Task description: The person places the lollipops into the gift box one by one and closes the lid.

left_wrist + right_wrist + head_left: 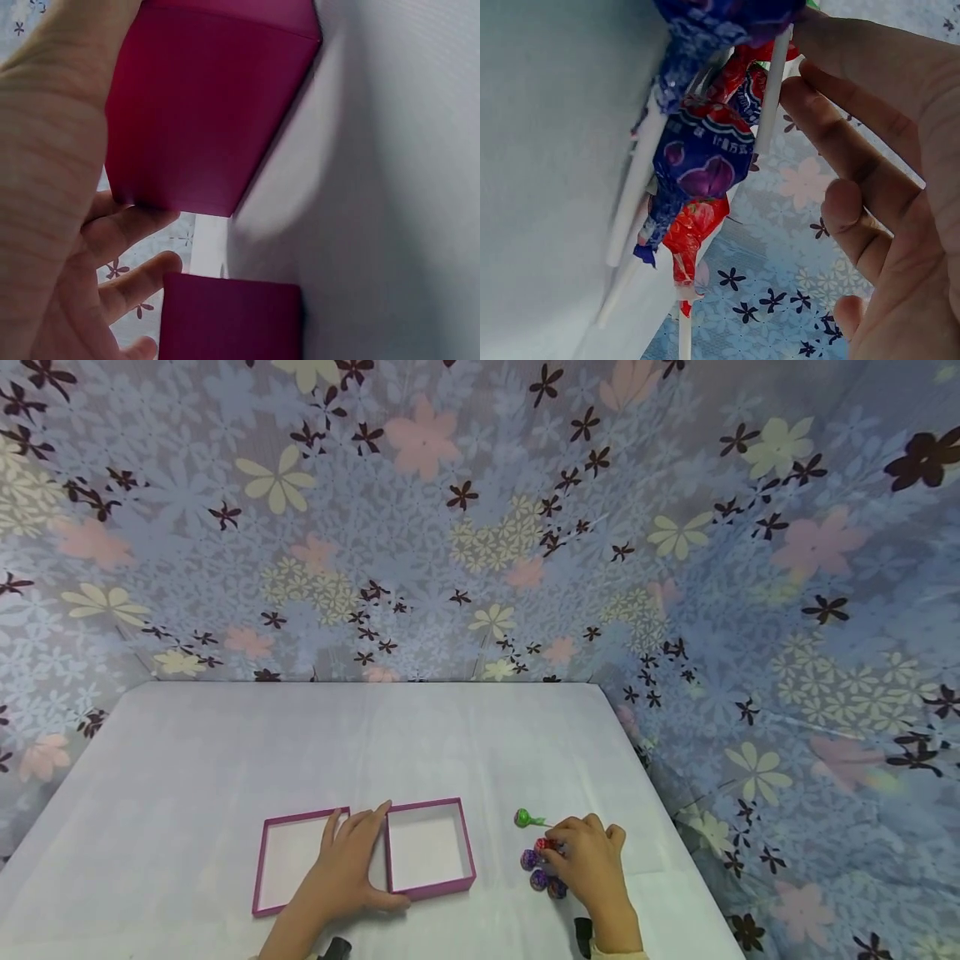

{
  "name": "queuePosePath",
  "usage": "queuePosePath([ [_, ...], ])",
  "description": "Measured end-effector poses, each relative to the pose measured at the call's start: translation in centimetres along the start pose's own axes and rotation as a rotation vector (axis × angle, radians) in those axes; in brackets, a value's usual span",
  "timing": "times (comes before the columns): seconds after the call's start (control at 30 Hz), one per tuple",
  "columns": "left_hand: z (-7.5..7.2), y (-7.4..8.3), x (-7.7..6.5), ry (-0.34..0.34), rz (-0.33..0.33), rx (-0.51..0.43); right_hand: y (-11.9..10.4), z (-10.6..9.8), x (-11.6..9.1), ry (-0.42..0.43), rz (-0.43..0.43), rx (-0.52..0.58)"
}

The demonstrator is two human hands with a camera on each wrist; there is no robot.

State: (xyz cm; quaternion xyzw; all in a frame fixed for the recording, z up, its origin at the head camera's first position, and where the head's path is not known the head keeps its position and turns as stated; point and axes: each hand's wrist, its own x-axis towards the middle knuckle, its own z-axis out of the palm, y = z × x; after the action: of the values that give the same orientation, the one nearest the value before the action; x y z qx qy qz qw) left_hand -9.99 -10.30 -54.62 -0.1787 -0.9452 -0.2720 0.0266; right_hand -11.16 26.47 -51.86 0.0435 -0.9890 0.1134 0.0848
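Note:
Two shallow box halves with magenta rims lie side by side on the white table [225,743]. My left hand [352,860] rests flat between them. Its fingers lie straight along the left wall of the right box [431,887] and the thumb lies along its front. The left wrist view shows that hand [60,225] against a magenta box wall [202,112]. My right hand [588,860] is curled over a cluster of wrapped lollipops [538,868]. Up close, two digits pinch a white stick [774,97] of the purple and red lollipops [701,161]. The other fingers [855,217] hang loose.
The left box half [258,868] has a white inside and holds nothing. A single green lollipop [523,817] lies just beyond the cluster. The table's right edge [652,768] runs close to my right hand. A flowered cloth [480,527] hangs behind and to the sides.

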Motion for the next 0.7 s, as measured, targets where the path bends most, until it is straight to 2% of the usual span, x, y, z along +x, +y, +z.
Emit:
queuePosePath([
  [0.3, -0.05, 0.25, 0.29, -0.005, -0.003, 0.008, 0.03, -0.08, -0.01, -0.005, 0.051, -0.003],
  [0.53, 0.0, 0.21, 0.68, 0.033, 0.032, 0.014, -0.01, 0.05, 0.05, 0.009, 0.072, -0.021],
  [0.7, 0.36, 0.04, 0.34, 0.057, 0.037, 0.021, -0.06, 0.11, -0.16, -0.032, 0.087, -0.054],
])
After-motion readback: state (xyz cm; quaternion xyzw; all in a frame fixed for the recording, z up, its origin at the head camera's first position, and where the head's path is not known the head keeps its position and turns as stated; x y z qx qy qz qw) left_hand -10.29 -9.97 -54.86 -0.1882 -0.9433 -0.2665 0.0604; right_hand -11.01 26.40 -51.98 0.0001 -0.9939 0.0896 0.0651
